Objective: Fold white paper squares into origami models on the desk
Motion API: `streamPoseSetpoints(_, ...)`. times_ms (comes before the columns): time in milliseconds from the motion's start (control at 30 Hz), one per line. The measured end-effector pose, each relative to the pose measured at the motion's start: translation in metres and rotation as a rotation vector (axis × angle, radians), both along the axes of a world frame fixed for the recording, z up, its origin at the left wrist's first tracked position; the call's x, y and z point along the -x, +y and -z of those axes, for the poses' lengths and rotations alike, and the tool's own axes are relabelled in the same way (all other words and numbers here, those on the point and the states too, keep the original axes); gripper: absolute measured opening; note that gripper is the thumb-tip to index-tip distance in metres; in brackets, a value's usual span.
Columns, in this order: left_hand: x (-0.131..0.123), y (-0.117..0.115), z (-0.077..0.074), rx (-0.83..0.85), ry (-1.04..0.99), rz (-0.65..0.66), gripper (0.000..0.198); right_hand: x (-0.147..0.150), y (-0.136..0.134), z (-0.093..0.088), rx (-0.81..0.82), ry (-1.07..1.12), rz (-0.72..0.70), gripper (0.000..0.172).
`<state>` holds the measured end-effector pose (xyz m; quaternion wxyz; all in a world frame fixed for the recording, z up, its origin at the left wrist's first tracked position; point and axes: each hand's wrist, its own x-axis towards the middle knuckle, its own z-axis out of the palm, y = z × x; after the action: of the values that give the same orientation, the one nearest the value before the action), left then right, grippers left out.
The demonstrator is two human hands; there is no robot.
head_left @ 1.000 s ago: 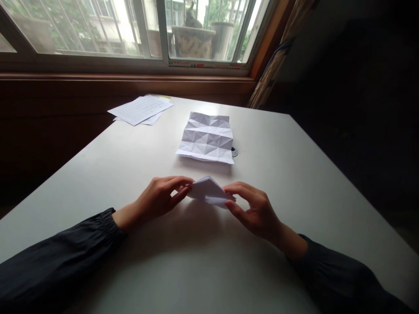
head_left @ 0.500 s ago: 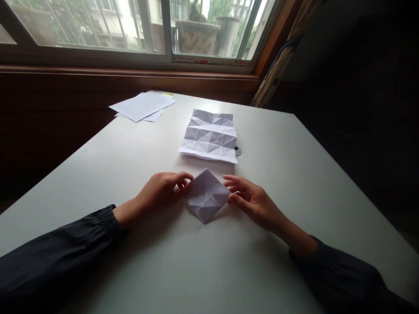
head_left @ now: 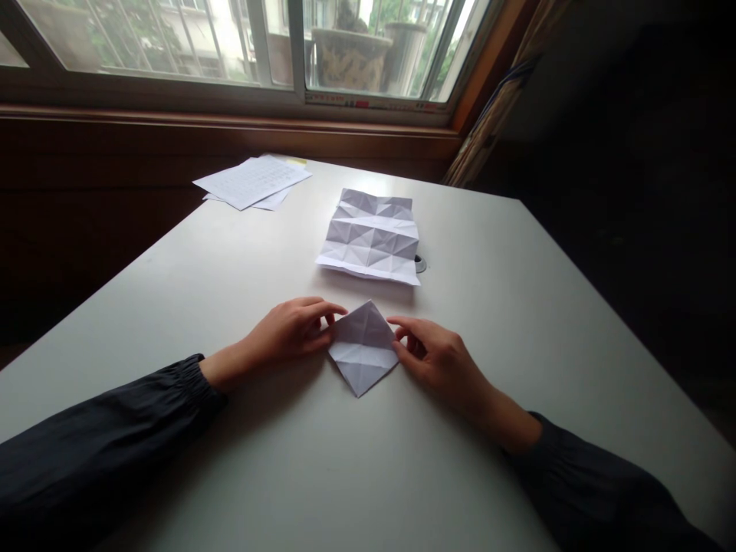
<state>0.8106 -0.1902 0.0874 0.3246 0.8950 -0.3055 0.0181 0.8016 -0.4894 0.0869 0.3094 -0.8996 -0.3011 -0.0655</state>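
Small white folded paper square [head_left: 363, 349] lies flat on the white desk [head_left: 189, 284], turned corner-up like a diamond, with crease lines crossing at its middle. It sits directly between the two hands, near the desk's centre and close to the person. Left hand [head_left: 290, 333] is at the paper's left corner: index finger stretched along the upper left edge, thumb tip at the corner below it, the two closed in a pinch on that corner, the other fingers curled underneath. Right hand [head_left: 437, 356] is at the right corner: index and thumb tips meet the paper's edge in a pinch, the rest of the fingers loosely bent, palm side down. Can't tell whether either thumb is slid under the sheet or only pressing at the edge. Top and bottom corners of the paper are free, the bottom one pointing at the person. Both wrists rest on or just over the desk, dark sleeves [head_left: 115, 437] covering the forearms. Beyond the paper, well apart from the hands, lies a larger white sheet creased in a grid of triangles [head_left: 371, 238], partly sprung up along its folds. A small round dark object [head_left: 422, 265] shows at its near right corner, touching or tucked under it. Farther left, near the desk's far edge, lies a loose stack of printed white sheets [head_left: 253, 181]. Behind is a wooden sill and a window [head_left: 172, 38], with a patterned planter pot [head_left: 350, 57] outside and a striped curtain [head_left: 488, 115] at right.
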Motion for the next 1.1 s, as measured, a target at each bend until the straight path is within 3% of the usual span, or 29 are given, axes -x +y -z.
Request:
streamPoseSetpoints(200,-0.001,0.001,0.000,-0.021,-0.002,0.050,0.045,0.001,0.000,0.003,-0.009,-0.046,-0.032,0.045)
streamPoseSetpoints(333,0.003,-0.002,-0.001,0.016,-0.025,0.006,0.029,0.001,-0.001,0.003,-0.012,-0.047,-0.069,0.029)
streamPoseSetpoints(433,0.004,-0.001,-0.001,0.054,-0.034,0.054,0.023,0.001,-0.002,0.003,-0.024,-0.076,-0.119,0.017)
streamPoseSetpoints(600,0.004,0.002,-0.007,0.052,-0.073,0.135,0.026,0.002,-0.004,0.002,-0.019,-0.119,-0.158,0.021)
streamPoseSetpoints(733,0.006,0.002,-0.012,-0.020,-0.086,0.190,0.017,0.003,-0.003,0.001,0.058,-0.139,-0.203,0.023)
streamPoseSetpoints(1000,0.006,0.000,-0.006,-0.036,-0.180,0.159,0.010,0.005,0.004,-0.005,0.099,-0.133,-0.185,0.006)
streamPoseSetpoints(1100,0.005,0.000,-0.006,-0.015,-0.195,0.172,0.011,0.008,0.008,-0.006,0.143,-0.163,-0.159,0.016)
